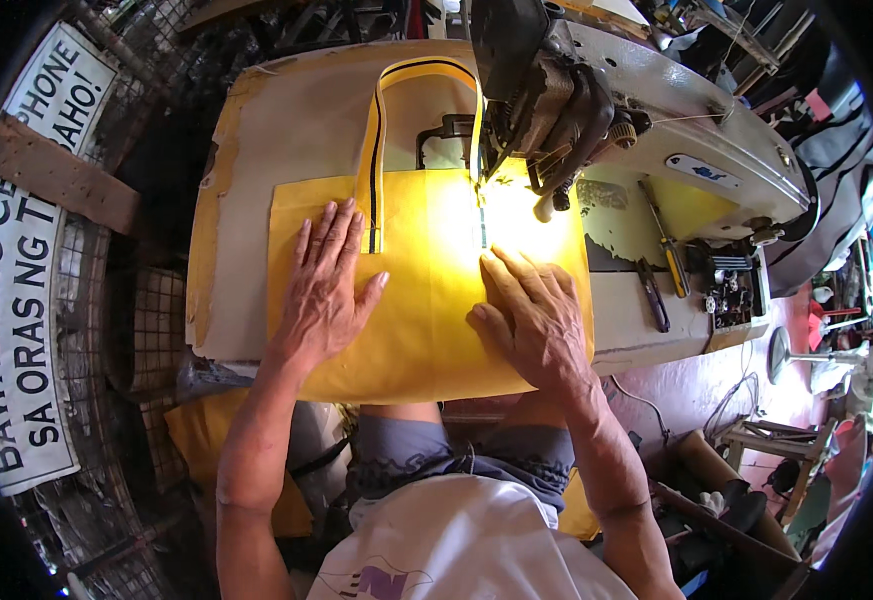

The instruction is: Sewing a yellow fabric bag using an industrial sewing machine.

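Head view: yellow panel has a striped handle.

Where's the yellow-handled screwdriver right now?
Head view, right of centre: the yellow-handled screwdriver lies by the sewing machine, right of the right hand, between a dark-handled tool and the open box of metal parts.

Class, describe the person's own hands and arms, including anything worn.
The left hand and right hand wear no gloves, and no rings are visible. The left forearm and right forearm are bare: no watch, band or sleeve shows. The shirt is white with a purple print.
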Demonstrator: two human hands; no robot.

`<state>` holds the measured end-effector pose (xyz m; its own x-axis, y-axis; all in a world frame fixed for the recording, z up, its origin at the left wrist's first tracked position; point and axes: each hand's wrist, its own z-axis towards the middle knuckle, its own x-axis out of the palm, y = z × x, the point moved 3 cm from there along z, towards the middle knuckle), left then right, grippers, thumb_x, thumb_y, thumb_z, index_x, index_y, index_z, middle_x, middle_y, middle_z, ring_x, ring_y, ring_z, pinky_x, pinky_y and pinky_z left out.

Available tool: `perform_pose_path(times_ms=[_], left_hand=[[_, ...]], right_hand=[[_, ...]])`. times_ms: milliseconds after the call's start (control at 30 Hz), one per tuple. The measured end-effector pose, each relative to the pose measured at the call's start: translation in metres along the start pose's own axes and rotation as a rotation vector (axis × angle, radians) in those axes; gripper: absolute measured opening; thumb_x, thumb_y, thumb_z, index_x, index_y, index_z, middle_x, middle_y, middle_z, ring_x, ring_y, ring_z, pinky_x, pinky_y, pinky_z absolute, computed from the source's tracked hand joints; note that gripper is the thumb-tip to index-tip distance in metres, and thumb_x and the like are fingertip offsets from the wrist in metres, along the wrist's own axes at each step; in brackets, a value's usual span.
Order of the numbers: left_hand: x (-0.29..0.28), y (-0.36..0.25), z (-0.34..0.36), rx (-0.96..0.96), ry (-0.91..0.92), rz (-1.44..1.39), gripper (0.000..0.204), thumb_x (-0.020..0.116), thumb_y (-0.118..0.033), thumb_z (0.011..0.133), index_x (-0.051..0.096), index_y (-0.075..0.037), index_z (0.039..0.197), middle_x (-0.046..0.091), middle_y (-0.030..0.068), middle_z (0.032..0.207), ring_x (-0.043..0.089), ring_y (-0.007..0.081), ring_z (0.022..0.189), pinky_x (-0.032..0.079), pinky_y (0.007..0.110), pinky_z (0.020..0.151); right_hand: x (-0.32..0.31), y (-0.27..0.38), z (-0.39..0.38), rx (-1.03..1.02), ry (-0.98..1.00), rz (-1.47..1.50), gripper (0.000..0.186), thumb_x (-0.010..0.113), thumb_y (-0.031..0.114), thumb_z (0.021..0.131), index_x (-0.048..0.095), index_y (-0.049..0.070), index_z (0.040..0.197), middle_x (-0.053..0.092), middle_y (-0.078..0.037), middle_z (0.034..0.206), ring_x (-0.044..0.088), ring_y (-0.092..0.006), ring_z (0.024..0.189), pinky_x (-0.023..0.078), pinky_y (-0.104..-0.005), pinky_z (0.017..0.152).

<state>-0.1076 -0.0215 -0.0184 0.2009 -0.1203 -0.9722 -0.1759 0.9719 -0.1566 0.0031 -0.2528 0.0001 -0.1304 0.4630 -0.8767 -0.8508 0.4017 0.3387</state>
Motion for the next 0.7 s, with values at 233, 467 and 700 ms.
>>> perform_pose_path(times_ms=[233,467,700], left_hand=[[-0.001,-0.001,-0.002,0.041,-0.022,-0.027,0.074,0.057,-0.034,0.097,0.029,0.005,0.153,0.028,0.0214,0.16,0.023,0.0349,0.151,0.015,0.047,0.124],[0.022,0.015,0.023,0.083,-0.022,-0.029,0.062,0.049,-0.034,0.104,0.034,0.001,0.152,0.033,0.0214,0.158,0.026,0.038,0.149,0.021,0.045,0.122],[0.03,0.027,0.023,0.142,-0.039,-0.115,0.054,0.045,-0.03,0.107,0.037,-0.001,0.152,0.034,0.0191,0.159,0.03,0.0353,0.147,0.025,0.044,0.12]], right_hand=[[0.005,-0.003,0.0,0.054,-0.031,0.01,0.055,0.07,0.032,0.086,0.059,0.004,0.132,0.06,-0.013,0.135,0.057,-0.0304,0.119,0.038,-0.0434,0.104],[0.005,-0.019,-0.025,0.038,-0.137,0.005,0.046,0.072,0.034,0.083,0.065,0.004,0.117,0.061,-0.018,0.124,0.058,-0.0321,0.117,0.039,-0.0491,0.105],[-0.006,0.018,-0.269,0.518,-0.236,0.192,0.036,0.071,0.0,0.082,0.064,0.004,0.117,0.061,-0.017,0.118,0.065,-0.0327,0.101,0.056,-0.0399,0.082]])
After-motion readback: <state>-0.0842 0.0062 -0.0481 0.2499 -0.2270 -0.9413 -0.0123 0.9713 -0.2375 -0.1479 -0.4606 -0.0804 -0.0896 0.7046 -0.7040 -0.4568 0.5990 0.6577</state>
